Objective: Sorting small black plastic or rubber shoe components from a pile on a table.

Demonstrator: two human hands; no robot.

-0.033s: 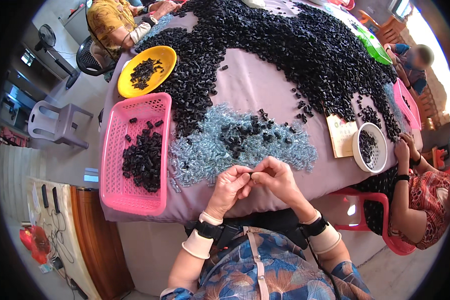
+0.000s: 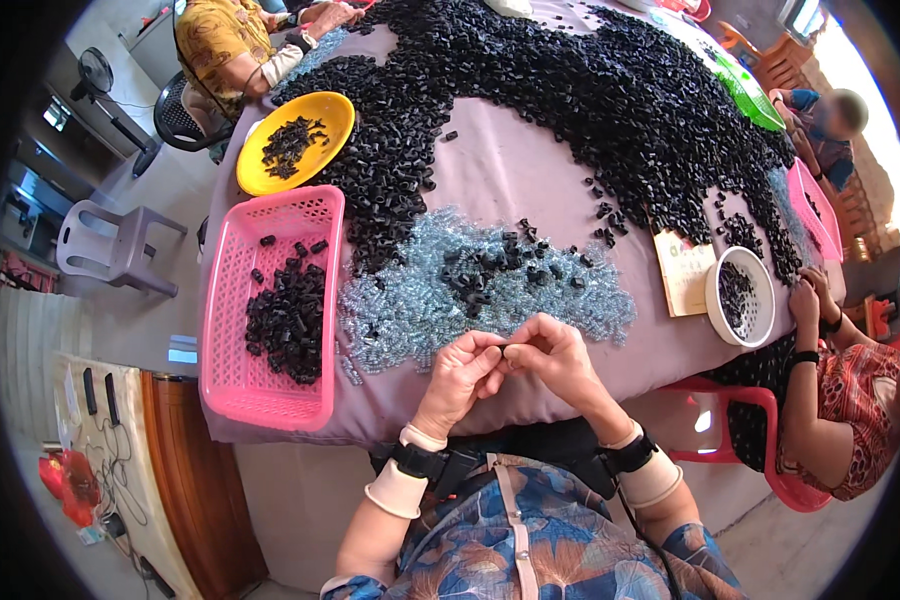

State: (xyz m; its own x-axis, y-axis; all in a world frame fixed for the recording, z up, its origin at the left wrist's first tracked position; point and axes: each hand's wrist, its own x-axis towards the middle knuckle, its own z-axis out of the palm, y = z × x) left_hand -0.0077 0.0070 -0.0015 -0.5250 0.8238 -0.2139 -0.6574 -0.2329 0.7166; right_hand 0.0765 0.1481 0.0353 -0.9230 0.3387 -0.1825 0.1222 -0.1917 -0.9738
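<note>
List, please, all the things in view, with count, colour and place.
cloth-covered table: one, lilac, centre
plastic parts: uncountable, black, heaped across table
clear pieces: uncountable, pale blue, heaped at near side
pink baskets: two, pink, table's left and right edges
yellow bowl: one, yellow, table's left edge
booklet: one, cream, table's right side
white bowl: one, white, beside booklet
green basket: one, green, table's far right
fan: one, dark, left
grey chair: one, grey, left
red chair: one, pinkish red, right
red bag: one, red, lower left
co-workers: at least three, yellow, red and blue clothes, around table
wristbands: two, black, both wrists
left hand: one, bare, pinching dark piece
right hand: one, bare, pinching same piece
</note>
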